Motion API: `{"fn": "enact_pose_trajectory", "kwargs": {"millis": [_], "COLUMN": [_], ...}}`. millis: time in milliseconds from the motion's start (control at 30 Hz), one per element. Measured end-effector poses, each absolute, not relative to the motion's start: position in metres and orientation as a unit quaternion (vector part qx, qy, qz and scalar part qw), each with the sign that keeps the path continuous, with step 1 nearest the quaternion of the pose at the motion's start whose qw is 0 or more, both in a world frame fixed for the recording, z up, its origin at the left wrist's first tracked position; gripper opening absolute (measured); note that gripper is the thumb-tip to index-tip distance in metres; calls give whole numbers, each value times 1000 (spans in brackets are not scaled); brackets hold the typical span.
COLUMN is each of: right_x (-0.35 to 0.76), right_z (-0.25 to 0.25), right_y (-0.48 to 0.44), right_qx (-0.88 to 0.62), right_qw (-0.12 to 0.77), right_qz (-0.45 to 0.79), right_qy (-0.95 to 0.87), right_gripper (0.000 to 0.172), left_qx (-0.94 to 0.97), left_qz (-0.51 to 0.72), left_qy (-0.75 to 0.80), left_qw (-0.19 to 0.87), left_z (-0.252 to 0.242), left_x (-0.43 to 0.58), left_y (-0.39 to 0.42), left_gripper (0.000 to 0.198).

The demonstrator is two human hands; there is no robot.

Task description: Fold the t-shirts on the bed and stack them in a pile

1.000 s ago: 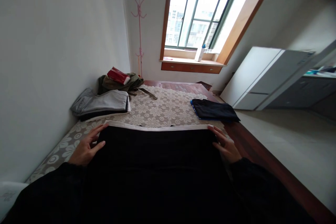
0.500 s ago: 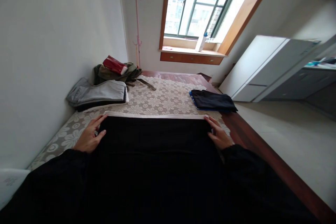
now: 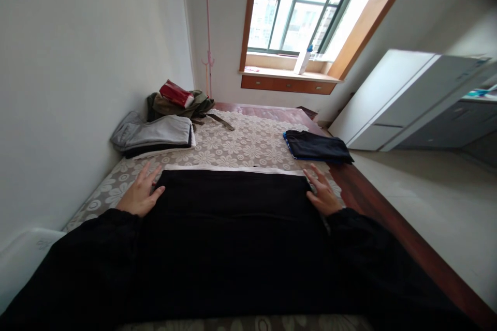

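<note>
A black garment (image 3: 236,238) lies spread flat on a patterned lace cloth (image 3: 240,139), a white band along its far edge. I cannot tell what kind of garment it is. At its far left corner is my left hand (image 3: 142,192), open with the fingers apart. My right hand (image 3: 323,192) rests open by the far right corner, fingers spread along the side edge. Neither hand grips the fabric. Both sleeves are black and blend into the garment near the wrists.
Folded grey clothing (image 3: 155,132) lies by the left wall, with a red packet (image 3: 176,94) on a green backpack (image 3: 155,107) behind it. Folded dark clothes (image 3: 318,146) lie at the right. A dark red wooden edge (image 3: 373,207) borders the floor. A pale translucent container (image 3: 29,248) stands lower left.
My fingers have let go of the far corners and spread apart. The garment now lies flat, and its near edge shows against the cloth. The view has shifted slightly.
</note>
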State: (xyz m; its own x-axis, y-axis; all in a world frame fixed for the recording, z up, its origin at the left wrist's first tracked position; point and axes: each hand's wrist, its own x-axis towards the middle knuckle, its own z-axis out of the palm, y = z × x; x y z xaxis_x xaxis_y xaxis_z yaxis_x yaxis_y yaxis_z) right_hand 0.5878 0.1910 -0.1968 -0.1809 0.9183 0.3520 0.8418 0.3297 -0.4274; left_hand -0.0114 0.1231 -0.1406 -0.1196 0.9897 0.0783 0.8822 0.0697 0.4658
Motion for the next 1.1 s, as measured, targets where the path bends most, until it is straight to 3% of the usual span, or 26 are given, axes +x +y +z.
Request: {"fn": "enact_pose_trajectory", "kwargs": {"millis": [100,167,300,367,567,900,1000,1100], "right_x": [547,503,420,403,439,516,489,447], "right_z": [-175,-166,-175,-186,-200,-179,-163,-160], "right_y": [159,127,65,44,26,13,23,29], "right_qx": [-537,-451,-311,-302,-365,-432,-351,-132], "right_qw": [215,170,108,93,124,66,45,38], "right_qz": [22,38,88,97,66,78,85,101], "right_qy": [-815,-875,-940,-944,-920,-896,-931,-985], "right_gripper": [66,68,111,121,116,116,115,97], "left_qx": [766,836,902,906,884,830,855,903], "left_qz": [153,125,79,80,101,48,42,48], "left_qy": [617,524,412,407,455,544,505,409], "left_qw": [93,103,105,89,44,117,110,119], "left_z": [-129,-130,-154,-168,-181,-160,-154,-154], "left_x": [29,70,136,145,111,54,71,99], "left_y": [95,72,34,22,1,-19,-13,-5], "left_gripper": [64,64,107,122,115,114,119,118]}}
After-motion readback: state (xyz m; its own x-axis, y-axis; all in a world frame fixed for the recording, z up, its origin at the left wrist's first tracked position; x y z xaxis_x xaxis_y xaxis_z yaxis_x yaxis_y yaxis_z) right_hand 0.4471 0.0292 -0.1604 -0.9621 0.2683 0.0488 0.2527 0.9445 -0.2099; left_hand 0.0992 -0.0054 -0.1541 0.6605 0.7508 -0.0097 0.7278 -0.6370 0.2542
